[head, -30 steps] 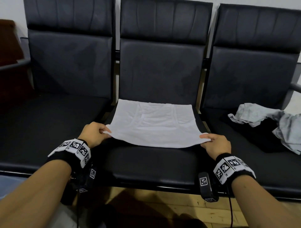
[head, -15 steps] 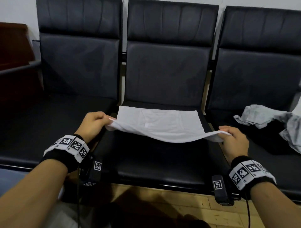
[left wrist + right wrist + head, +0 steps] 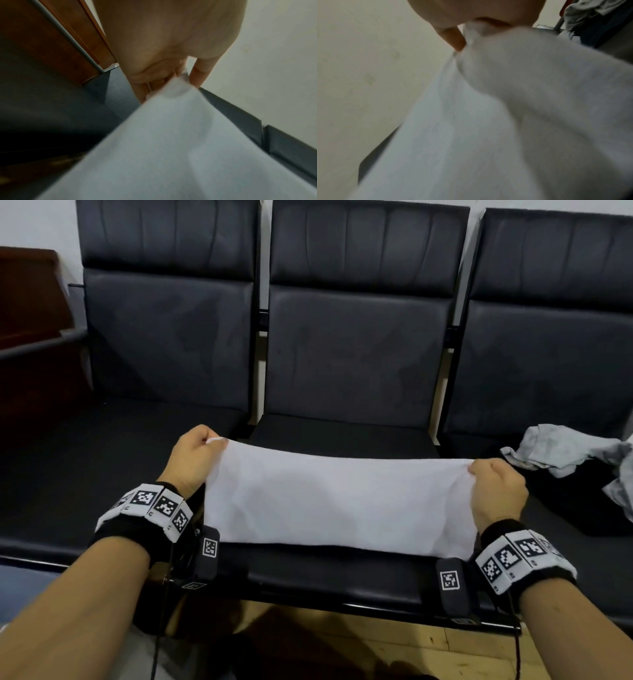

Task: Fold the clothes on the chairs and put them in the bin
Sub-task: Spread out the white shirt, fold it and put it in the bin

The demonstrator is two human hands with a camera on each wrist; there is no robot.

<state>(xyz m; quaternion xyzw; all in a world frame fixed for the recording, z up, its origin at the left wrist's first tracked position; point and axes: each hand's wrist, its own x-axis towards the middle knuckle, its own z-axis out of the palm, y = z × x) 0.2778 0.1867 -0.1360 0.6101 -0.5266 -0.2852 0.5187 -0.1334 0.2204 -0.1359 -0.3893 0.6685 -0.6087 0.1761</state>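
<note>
Gripping opposite upper corners, the left hand (image 3: 192, 460) and right hand (image 3: 496, 494) hold a white garment (image 3: 339, 501) stretched between them above the front of the middle chair (image 3: 352, 354). Nearest the viewer, marker-covered wristbands (image 3: 156, 506) wrap both wrists, and a strip of wooden floor (image 3: 394, 642) shows below the seat edge. The hanging cloth hides the near part of the middle seat cushion. Beyond the right hand's knuckles, a crumpled grey garment (image 3: 561, 448) lies on the right chair (image 3: 548, 364), well apart from the white one; beyond the left hand sits the left chair (image 3: 164, 337), with dark wooden furniture (image 3: 30, 302) at its far side.

Half a second ago the cloth's far part lay on the seat with only its near edge raised; now both hands have lifted it clear and it hangs as a flat panel below the fingers.

From the left wrist, the thumb and curled fingers (image 3: 199, 73) pinch a bunched corner of the fabric. From the right wrist, a fingertip presses the bunched corner against the palm, the cloth draping down from the pinch.
</note>
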